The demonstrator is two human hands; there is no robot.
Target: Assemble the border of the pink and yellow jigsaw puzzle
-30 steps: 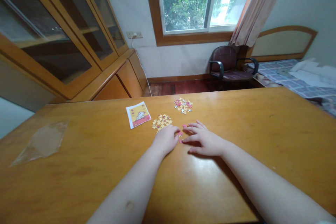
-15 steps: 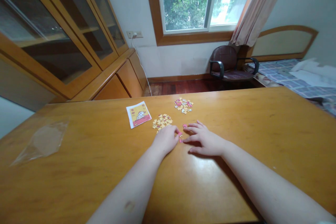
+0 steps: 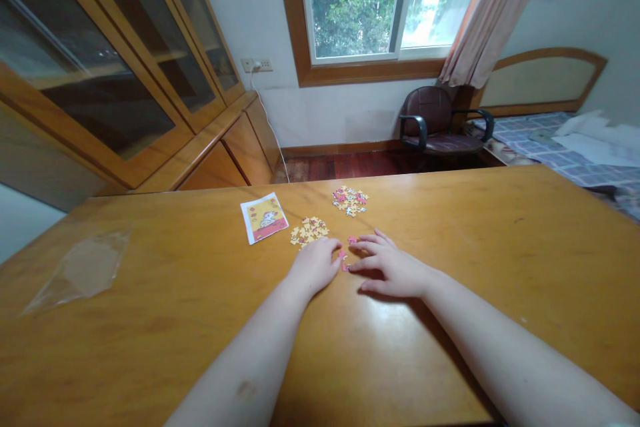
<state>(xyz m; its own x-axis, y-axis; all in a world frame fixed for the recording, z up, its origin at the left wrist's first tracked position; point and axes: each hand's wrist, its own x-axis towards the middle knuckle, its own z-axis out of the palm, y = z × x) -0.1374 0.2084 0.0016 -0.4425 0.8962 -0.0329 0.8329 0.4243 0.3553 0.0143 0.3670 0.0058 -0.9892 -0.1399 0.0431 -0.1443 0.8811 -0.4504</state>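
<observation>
A person's left hand (image 3: pixel 315 267), right of and nearer than the picture card (image 3: pixel 265 219), hides the near edge of a pile of yellow puzzle pieces (image 3: pixel 309 231). Both forearms (image 3: pixel 245 360) are cut off below, and a clear plastic bag (image 3: pixel 85 267), well left of the card, is hard to make out against the wood.

The yellow pieces, some marked in red, lie loosely heaped just right of the card. A mixed pile (image 3: pixel 350 201) of pink, white and yellow pieces sits farther right of it. A few small pink pieces (image 3: pixel 353 240) lie between the hands, right of and nearer than the card, their print too fine to read.

The left fingers are parted, a pink piece by the thumb; whether they touch cannot be told. The right hand (image 3: pixel 387 267) rests palm down, fingers spread, tips at the pink pieces.

The far edge of the tabletop (image 3: pixel 500 233) runs close behind the card, and broad wood stretches from the card left toward the bag and, past the right hand, far rightward.
</observation>
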